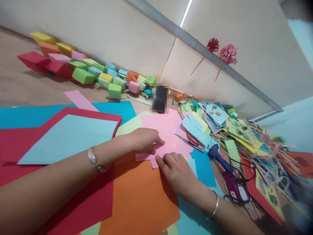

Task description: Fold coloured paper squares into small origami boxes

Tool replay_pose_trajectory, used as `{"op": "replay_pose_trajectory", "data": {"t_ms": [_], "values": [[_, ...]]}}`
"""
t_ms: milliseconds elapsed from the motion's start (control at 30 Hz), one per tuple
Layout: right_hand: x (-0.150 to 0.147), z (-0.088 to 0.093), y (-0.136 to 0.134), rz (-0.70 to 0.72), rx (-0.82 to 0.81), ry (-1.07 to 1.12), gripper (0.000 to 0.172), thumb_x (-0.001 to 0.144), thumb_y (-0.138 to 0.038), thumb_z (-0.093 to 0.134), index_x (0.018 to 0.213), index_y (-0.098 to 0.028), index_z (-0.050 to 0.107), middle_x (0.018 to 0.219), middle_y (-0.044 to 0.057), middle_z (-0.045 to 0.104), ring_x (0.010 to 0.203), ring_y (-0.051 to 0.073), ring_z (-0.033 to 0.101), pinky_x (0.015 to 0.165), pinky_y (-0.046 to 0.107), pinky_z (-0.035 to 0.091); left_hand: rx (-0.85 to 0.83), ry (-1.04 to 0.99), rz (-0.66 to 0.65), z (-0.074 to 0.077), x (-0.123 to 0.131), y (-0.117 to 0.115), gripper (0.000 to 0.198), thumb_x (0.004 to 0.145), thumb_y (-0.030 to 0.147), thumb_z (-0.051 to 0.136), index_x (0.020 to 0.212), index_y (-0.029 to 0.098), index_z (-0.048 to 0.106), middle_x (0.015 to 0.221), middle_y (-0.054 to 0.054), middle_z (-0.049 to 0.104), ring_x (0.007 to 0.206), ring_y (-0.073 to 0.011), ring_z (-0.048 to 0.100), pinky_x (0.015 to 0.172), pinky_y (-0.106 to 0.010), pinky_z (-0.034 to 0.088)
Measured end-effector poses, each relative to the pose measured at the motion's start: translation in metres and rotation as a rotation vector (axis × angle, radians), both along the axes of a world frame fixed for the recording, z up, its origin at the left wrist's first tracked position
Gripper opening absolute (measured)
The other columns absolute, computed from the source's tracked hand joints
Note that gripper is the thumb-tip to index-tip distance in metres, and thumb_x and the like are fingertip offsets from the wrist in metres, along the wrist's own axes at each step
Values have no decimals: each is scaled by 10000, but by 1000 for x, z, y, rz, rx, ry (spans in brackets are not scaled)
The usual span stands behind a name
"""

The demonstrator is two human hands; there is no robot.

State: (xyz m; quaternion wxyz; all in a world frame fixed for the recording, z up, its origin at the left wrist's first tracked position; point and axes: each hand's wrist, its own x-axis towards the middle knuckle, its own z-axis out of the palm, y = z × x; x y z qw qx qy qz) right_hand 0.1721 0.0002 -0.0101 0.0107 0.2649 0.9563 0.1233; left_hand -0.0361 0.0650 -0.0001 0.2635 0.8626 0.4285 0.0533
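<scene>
Both of my hands work at pink paper [168, 124] that lies over other coloured sheets. My left hand [144, 139] comes in from the left, its fingers bent and pressed onto the pink paper. My right hand [177, 173] is lower and to the right, fingers curled, with the thumb at a small pink paper piece [154, 164] along the near edge. Under the hands is an orange sheet [139, 195]. Just beyond lie scissors [189, 142] with a red handle [193, 137], partly covered by light blue paper strips [195, 129].
Folded paper boxes [84, 75] in several colours line the back left by the wall. Red [93, 199] and light blue [73, 140] sheets spread at left. At right are a blue glue gun [221, 159], a purple device with a black cord [236, 187], and piled cards and sticks [241, 130].
</scene>
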Motion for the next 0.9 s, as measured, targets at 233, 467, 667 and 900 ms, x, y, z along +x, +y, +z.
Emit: {"op": "replay_pose_trajectory", "data": {"t_ms": [233,467,667,900], "values": [[38,0,7,-196,167,-126,312,897,-17,472,1180,-80,588,833,87,611,766,209,492,612,332,298,11,77,-28,4,0,-3,95,810,151,611,766,217,663,756,10,581,587,-114,513,514,-259,240],[51,11,33,-395,55,176,347,928,-74,423,1235,-148,566,1040,142,629,961,252,581,794,368,491,160,-1,96,14,-2,2,445,807,204,672,1240,309,659,861,-3,728,746,-161,629,557,-235,316],[31,6,62,-421,-307,645,320,949,-261,485,1249,-167,543,1076,126,639,821,202,614,707,353,546,242,-78,214,10,-7,11,187,874,183,610,954,250,765,944,-5,739,823,-142,653,680,-228,415],[19,-10,74,-446,-216,826,140,918,-291,544,918,-176,623,829,44,622,694,156,557,645,297,467,326,72,485,-2,-3,9,412,758,408,743,1074,145,709,972,-131,723,946,-307,644,652,-305,414]]}}
